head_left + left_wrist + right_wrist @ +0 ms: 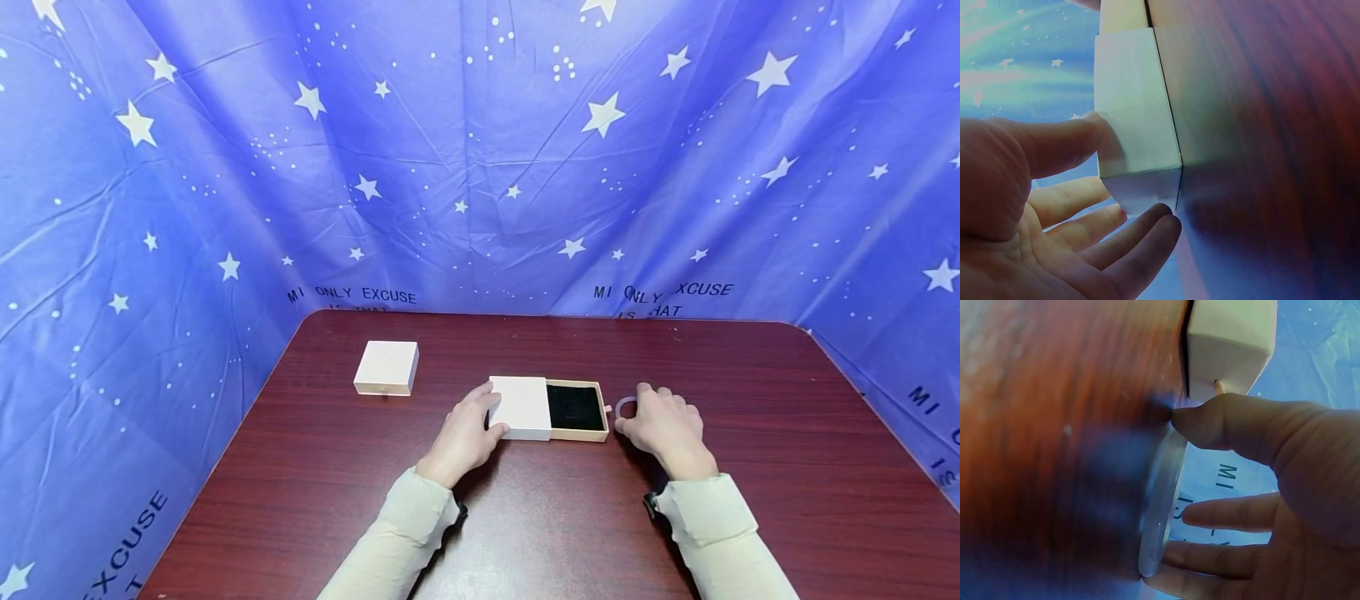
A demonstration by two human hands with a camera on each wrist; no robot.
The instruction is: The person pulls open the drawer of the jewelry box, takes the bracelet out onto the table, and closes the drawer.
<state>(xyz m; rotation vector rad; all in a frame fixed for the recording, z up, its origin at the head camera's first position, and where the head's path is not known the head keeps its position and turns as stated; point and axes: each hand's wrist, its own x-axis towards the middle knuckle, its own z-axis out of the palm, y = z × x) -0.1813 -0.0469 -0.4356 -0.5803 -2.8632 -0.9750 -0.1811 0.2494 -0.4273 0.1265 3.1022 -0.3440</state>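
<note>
- Fingers of right hand (665, 425) spread, thumb and fingertips clamped across bangle (1161, 509) between them.
- Bangle: looks rigid, probably light, slippery, maybe brittle; pinch opposite outer edges.
- Left hand (463, 432) grips box sleeve (519, 408), likely stiff card.
- Open drawer (579, 435) just beside right thumb.

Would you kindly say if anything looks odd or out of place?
Only the backdrop looks slightly off, being creased; the closed box and open box sit flat, and the bangle shows no visible damage.
</note>
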